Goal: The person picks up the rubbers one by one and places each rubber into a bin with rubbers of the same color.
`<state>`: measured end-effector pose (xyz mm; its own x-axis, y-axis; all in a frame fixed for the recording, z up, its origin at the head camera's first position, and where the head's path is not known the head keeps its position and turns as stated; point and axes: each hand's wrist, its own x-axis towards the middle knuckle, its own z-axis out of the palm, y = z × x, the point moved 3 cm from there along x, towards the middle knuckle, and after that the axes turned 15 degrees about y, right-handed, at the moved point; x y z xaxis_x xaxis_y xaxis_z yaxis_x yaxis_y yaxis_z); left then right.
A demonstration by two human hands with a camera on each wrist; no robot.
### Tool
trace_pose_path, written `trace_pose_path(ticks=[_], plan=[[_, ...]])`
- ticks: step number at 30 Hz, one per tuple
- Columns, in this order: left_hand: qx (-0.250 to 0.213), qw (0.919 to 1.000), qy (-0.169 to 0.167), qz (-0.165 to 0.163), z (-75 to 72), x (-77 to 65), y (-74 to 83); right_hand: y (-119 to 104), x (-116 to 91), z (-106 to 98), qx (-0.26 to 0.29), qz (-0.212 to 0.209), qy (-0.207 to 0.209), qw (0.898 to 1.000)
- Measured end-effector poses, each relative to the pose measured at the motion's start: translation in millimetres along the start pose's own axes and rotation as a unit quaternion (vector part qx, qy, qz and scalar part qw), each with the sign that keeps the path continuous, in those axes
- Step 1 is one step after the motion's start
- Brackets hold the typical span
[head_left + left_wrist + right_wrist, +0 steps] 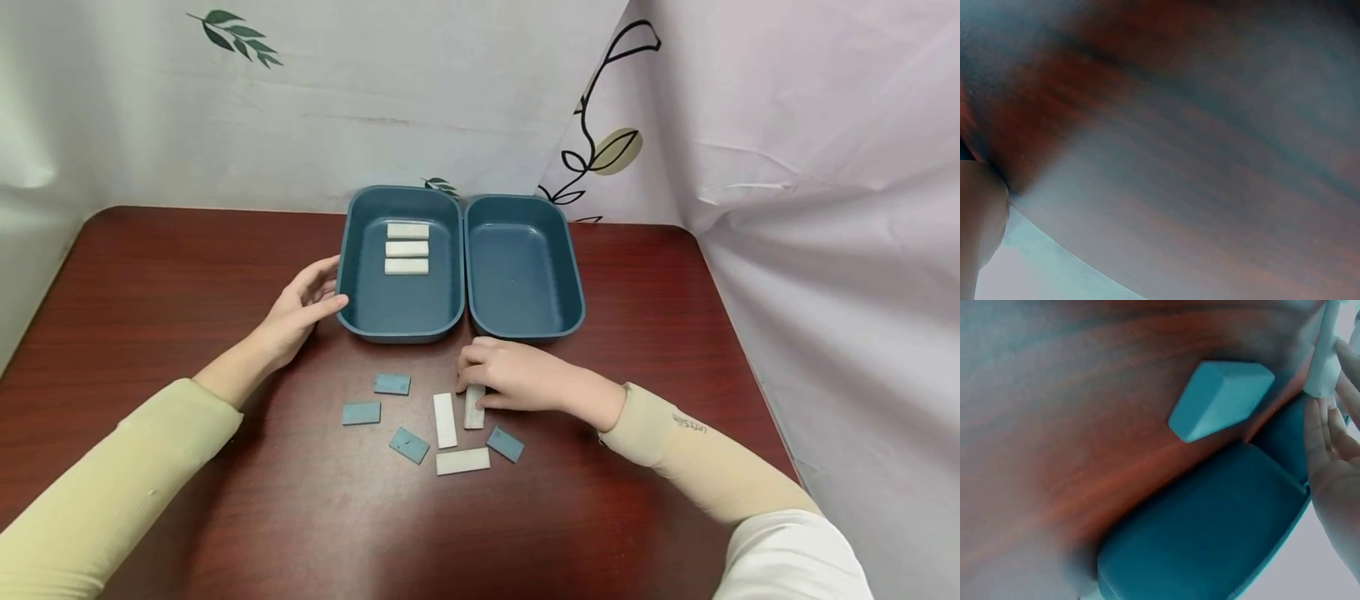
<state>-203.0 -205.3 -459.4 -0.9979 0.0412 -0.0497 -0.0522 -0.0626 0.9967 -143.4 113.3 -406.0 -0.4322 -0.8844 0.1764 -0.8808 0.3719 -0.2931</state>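
Observation:
In the head view my right hand [517, 375] pinches a white rectangular block [474, 408] at its far end between thumb and fingers. The same white block [1325, 362] shows at the upper right of the right wrist view. My left hand [296, 312] rests against the left wall of the left blue tray [401, 336], its thumb at the rim. Two more white blocks lie nearby, one upright in view [445, 420] and one crosswise [462, 462]. Inside the left tray, three white blocks [407, 248] form a column.
A second blue tray [525, 283] stands against the right side of the first. Several blue-grey blocks lie on the dark red table, among them one to the right [506, 444] and one to the left [362, 413]. A patterned white cloth [337, 100] hangs behind.

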Motion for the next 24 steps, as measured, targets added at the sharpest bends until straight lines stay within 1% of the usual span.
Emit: trace_pose_path(ticks=[7,12,17,24], plan=[[-0.005,1.0,0.001,0.003,-0.3,-0.2,0.7,-2.8,-3.9,-10.9,-0.026,-0.021,0.01,0.999],[-0.003,1.0,0.003,0.003,-0.4,0.6,0.9,-4.3,-6.1,-17.4,-0.03,-0.026,0.012,0.999],[-0.002,1.0,0.001,0.002,-0.6,0.9,0.6,-4.2,-6.7,-20.5,-0.017,-0.018,0.011,1.0],[-0.003,1.0,-0.003,0.003,-0.5,0.8,-1.4,-6.1,-3.0,-30.8,0.012,-0.013,0.032,0.999]])
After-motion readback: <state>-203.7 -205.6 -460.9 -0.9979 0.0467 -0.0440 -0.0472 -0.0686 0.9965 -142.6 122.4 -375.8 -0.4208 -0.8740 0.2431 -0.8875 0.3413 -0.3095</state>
